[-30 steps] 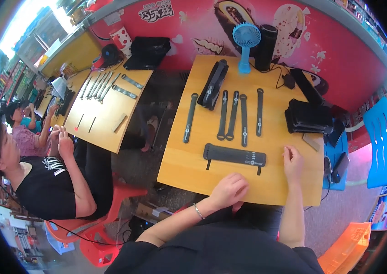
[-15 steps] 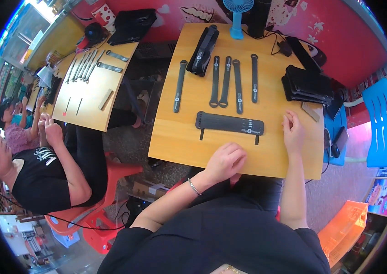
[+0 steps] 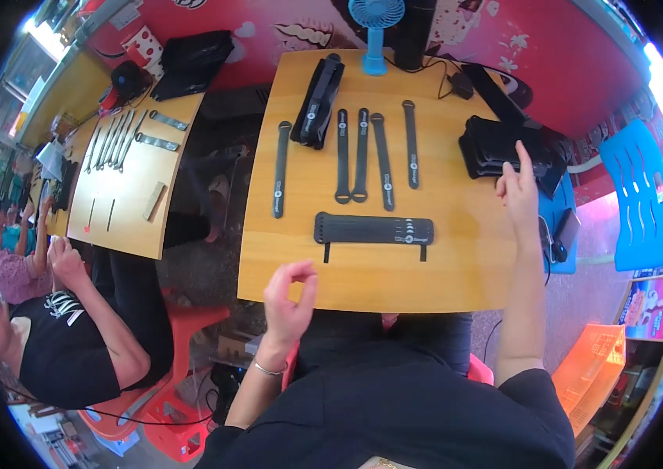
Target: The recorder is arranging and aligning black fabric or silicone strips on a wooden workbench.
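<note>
My left hand (image 3: 290,301) is above the table's near left edge, thumb and forefinger curved apart with nothing between them. Over the right side of the table, my right hand (image 3: 519,187) is open, its forefinger stretched toward a pile of flat black pouch-like items (image 3: 495,144). A neat stack of black straps (image 3: 374,229) lies crosswise near the middle, over two short dark marks on the wood. Beyond it, several single black straps with looped ends, such as the leftmost strap (image 3: 280,172), lie lengthwise. A thick black strap bundle (image 3: 318,102) rests at the back left.
A blue fan (image 3: 376,39) stands at the wooden table's (image 3: 464,273) far edge, beside a cable with a black adapter (image 3: 462,86). To the right are a blue chair (image 3: 640,195) and an orange crate (image 3: 593,375). A co-worker (image 3: 73,336) sits left at another strap-covered table (image 3: 128,227).
My right hand has moved forward to the black pile, its forefinger extending. My left hand has shifted left and its thumb and forefinger have parted. The whole view has shifted slightly.
</note>
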Demonstrator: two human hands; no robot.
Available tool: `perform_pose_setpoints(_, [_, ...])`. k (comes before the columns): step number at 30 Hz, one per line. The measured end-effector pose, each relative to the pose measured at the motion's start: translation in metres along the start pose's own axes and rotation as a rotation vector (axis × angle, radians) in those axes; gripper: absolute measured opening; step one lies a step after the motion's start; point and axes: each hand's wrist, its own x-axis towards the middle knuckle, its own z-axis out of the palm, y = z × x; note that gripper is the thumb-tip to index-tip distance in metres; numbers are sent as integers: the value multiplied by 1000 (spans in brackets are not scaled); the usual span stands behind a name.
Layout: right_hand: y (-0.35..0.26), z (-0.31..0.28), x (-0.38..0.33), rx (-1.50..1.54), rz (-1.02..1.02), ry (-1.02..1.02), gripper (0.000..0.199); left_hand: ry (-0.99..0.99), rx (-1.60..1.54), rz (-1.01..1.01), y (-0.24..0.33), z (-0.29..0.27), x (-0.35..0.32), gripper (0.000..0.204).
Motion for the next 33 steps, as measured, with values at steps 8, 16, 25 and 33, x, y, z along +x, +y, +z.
perform_pose_setpoints(8, [7, 2, 31, 133, 121, -195, 44, 144, 75, -64, -36, -30, 13, 18])
perform_pose_setpoints(16, [-100, 198, -32, -299, -647, -703, 36, 115, 194, -54, -43, -13, 12, 19])
perform_pose_setpoints(25, [-117, 272, -30, -647, -706, -770, 35, 94, 302, 81, -48, -13, 16, 18])
perform_pose_setpoints(33, [-115, 197, -38, -192, -369, -741, 25, 91, 291, 59, -45, -14, 13, 17])
